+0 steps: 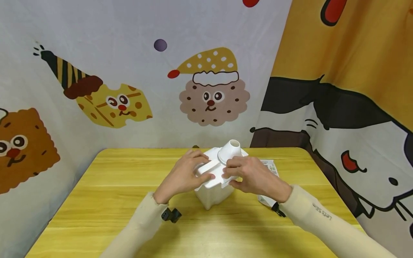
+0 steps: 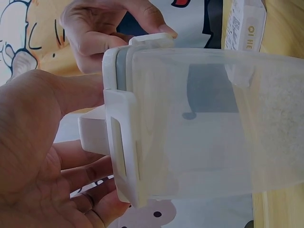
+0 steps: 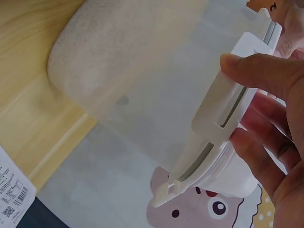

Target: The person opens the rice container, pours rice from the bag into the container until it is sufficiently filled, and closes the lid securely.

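Observation:
A translucent plastic storage container [image 1: 213, 197] stands on the table, pale grainy contents [image 2: 285, 114] showing low inside. Its white lid [image 1: 213, 182] is on top, bearing a raised handle bar and a cone-shaped spout cap [image 1: 228, 153]. My left hand [image 1: 184, 175] grips the lid from the left, its thumb on the near part and fingers by a side latch [image 2: 122, 142]. From the right, my right hand [image 1: 251, 176] holds the lid's other side; its thumb lies on a flap latch [image 3: 223, 97] and its fingertips are at the lid's edge.
A white printed packet [image 1: 270, 167] with a barcode lies to the right of the container, partly behind my right forearm. The wooden table [image 1: 129, 200] ends at a cartoon-print curtain [image 1: 135, 68] behind and at the sides.

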Demonstrator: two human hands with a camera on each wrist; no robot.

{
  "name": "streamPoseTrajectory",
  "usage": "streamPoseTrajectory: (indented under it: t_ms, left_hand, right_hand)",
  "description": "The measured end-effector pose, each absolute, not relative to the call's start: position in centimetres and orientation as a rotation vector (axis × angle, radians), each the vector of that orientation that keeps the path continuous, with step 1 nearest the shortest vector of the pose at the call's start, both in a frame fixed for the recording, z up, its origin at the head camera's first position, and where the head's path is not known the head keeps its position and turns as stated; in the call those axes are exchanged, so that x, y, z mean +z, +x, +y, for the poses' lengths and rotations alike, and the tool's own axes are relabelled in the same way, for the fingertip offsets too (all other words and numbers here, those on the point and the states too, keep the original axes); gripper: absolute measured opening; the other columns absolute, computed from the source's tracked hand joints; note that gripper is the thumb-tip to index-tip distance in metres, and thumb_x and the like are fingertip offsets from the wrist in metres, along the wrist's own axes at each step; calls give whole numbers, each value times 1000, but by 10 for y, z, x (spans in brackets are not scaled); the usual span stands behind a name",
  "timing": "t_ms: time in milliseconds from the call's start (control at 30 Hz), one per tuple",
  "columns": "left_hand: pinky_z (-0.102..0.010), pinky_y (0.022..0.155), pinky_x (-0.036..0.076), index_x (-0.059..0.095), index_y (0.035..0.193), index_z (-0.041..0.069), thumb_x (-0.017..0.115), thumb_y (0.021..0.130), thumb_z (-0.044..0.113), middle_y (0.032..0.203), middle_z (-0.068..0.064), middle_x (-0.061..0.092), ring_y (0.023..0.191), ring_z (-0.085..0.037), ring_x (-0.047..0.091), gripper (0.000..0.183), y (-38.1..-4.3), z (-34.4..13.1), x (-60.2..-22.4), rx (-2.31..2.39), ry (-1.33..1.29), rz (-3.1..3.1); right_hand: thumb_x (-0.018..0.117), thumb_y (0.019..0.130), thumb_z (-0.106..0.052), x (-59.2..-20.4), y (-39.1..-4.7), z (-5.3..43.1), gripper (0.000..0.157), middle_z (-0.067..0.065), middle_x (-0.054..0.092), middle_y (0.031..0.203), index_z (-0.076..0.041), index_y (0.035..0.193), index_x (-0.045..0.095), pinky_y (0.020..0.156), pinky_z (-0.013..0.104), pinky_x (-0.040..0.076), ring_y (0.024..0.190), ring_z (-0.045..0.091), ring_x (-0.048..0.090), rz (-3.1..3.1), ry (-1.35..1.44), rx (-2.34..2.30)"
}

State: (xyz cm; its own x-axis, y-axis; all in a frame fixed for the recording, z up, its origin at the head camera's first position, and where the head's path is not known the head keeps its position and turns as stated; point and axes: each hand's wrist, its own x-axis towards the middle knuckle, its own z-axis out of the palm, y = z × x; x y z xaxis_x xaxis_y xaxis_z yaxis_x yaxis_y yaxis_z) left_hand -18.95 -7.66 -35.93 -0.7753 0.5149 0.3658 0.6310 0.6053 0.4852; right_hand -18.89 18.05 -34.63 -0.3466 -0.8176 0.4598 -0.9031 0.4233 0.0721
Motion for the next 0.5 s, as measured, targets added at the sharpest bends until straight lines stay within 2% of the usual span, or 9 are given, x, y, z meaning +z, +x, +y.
streamPoseTrajectory:
  t_ms: [267,500]
  left_hand:
    - [-38,95,53,77,110,10,82,86,34,119,-1,70,113,-20,60,34,-190,-77,-359,-904,-956,-2633]
    - [-39,96,53,77,110,10,82,87,35,120,-2,70,114,-21,59,34,-188,-75,-358,-885,-946,-2659]
  right_hand:
    - [90,70,-9,-350,-190,179,24,-8,56,81,-19,85,73,62,17,51,70,3,52,-2177,1462,267]
    - [93,72,-13,-351,-189,182,24,-10,61,85,-21,89,78,64,18,52,75,3,55,-2237,1412,296]
